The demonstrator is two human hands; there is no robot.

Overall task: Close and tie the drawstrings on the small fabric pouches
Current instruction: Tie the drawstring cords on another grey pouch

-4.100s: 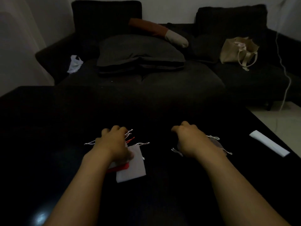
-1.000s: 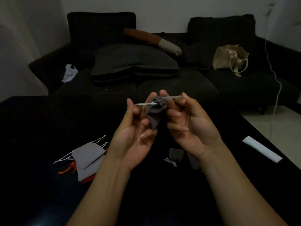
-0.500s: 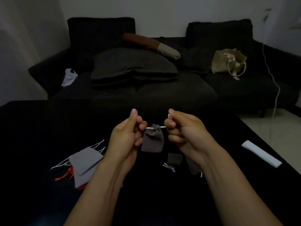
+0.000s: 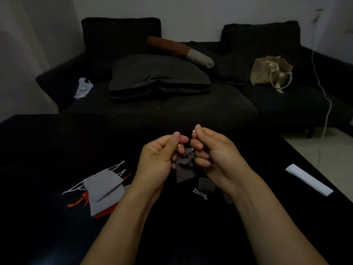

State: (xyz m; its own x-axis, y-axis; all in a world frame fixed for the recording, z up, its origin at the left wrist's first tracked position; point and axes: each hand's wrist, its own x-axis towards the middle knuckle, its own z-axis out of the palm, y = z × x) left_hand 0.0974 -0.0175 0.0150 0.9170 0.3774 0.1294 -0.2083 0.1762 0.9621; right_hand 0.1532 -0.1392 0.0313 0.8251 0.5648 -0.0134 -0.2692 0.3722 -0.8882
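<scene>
Dim room: behind the black table (image 4: 47,150) we see a dark sofa (image 4: 191,104) bearing two stacked grey cushions (image 4: 158,73), a brown-and-cream bolster (image 4: 179,50), a beige tote bag (image 4: 271,71) and a white plastic bag (image 4: 83,89); a white cable (image 4: 324,96) hangs past the sofa's far end. Above the table's middle, we hold our left hand (image 4: 156,159) and right hand (image 4: 214,152) close together, fingers curled and pinching the drawstring at the gathered neck of one dark grey pouch (image 4: 184,169), which dangles between the hands, clear of the table. On the table beside the left forearm we count two light grey pouches (image 4: 105,188) stacked over one red pouch (image 4: 103,213), white cords and red cords trailing outward. Under the right wrist lies one further dark pouch (image 4: 206,185) with a tied white bow; another may lie behind the wrist, but we cannot tell. One white folded strip (image 4: 308,179) lies near the table's right edge
</scene>
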